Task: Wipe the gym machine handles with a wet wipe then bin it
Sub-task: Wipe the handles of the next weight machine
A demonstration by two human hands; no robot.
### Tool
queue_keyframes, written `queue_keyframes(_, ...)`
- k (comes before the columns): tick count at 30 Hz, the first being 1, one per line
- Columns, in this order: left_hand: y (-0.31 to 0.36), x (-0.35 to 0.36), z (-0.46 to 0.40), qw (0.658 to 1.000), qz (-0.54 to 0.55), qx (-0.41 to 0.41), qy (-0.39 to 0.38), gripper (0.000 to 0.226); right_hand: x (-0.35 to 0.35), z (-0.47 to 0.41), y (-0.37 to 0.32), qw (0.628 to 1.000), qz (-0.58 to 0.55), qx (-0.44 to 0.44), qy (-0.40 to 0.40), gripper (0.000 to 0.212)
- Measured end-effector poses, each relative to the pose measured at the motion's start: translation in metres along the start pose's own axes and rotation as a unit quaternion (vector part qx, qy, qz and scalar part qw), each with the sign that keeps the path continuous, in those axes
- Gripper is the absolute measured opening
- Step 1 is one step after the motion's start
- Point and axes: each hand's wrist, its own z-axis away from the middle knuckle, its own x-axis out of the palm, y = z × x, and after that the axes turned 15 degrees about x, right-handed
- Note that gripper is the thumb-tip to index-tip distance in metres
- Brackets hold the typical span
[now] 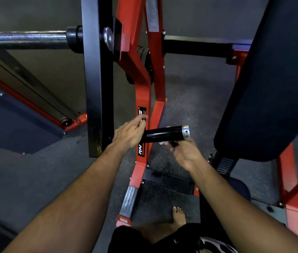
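Observation:
The machine's handle [164, 134] is a short black bar with a silver end cap, sticking out to the right from the red upright [143, 99]. My left hand [130, 133] rests over the handle's inner end, its relaxed fingers reaching up towards the sticker on the upright. My right hand [184, 154] sits just under the handle's outer half, palm turned up and fingers touching its underside. Something small and dark shows at those fingertips, and I cannot tell what it is. No wet wipe is plainly visible, and no bin is in view.
A black upright [97, 79] stands left of the red frame, with a steel weight peg [24, 40] pointing left. A dark padded backrest [272, 88] fills the right side. Below are a black footplate [168, 179], speckled rubber floor and my bare foot [179, 216].

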Motion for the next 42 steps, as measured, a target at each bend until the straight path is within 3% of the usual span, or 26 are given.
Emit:
queue_keyframes(8, -0.010, -0.004, -0.002, 0.997, 0.020, 0.048, -0.050, 0.044, -0.008, 0.042, 0.008, 0.975, -0.205, -0.074, 0.033, 0.013)
queue_keyframes(14, -0.018, -0.007, -0.004, 0.992, 0.026, 0.098, -0.069, 0.040, 0.050, 0.037, 0.063, 0.970, -0.140, -0.148, 0.133, 0.013)
queue_keyframes(20, -0.030, -0.008, -0.006, 0.982, 0.022, 0.164, -0.091, 0.040, 0.059, 0.034, 0.059, 0.899, -0.275, -0.250, 0.233, 0.011)
queue_keyframes(23, -0.031, -0.010, -0.008, 0.975, 0.023, 0.187, -0.116, 0.040, 0.062, 0.035, 0.056, 0.872, -0.309, -0.270, 0.268, 0.021)
queue_keyframes(30, -0.026, -0.018, -0.022, 0.957, 0.031, 0.206, -0.203, 0.044, 0.073, 0.020, 0.066, 0.829, -0.222, -0.363, 0.364, 0.013)
queue_keyframes(33, -0.012, -0.022, -0.026, 0.944, 0.058, 0.243, -0.216, 0.042, 0.078, 0.011, 0.077, 0.805, -0.131, -0.388, 0.429, 0.015)
queue_keyframes(38, -0.010, -0.015, -0.030, 0.932, 0.092, 0.275, -0.216, 0.038, 0.089, 0.004, 0.104, 0.796, 0.017, -0.402, 0.452, 0.014)
queue_keyframes(42, -0.018, -0.013, -0.031, 0.931, 0.100, 0.297, -0.185, 0.042, 0.076, 0.005, 0.086, 0.700, -0.024, -0.448, 0.556, 0.013)
